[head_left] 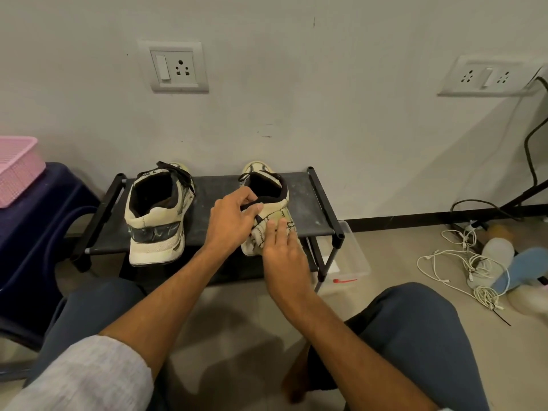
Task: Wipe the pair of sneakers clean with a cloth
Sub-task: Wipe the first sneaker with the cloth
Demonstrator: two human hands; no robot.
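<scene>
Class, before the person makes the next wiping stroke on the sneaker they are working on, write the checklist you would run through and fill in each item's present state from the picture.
1. Cloth lies against the heel of the right sneaker: ok.
2. Right hand is flat on the cloth, fingers spread: ok.
3. Left hand steadies the sneaker at its collar: ok.
4. Sneaker sits on the shoe rack, heel at the front edge: ok.
5. Left sneaker waits on the rack, apart from both hands: ok.
6. Whether the cloth is damp, or the heel under it already clean: cannot tell.
</scene>
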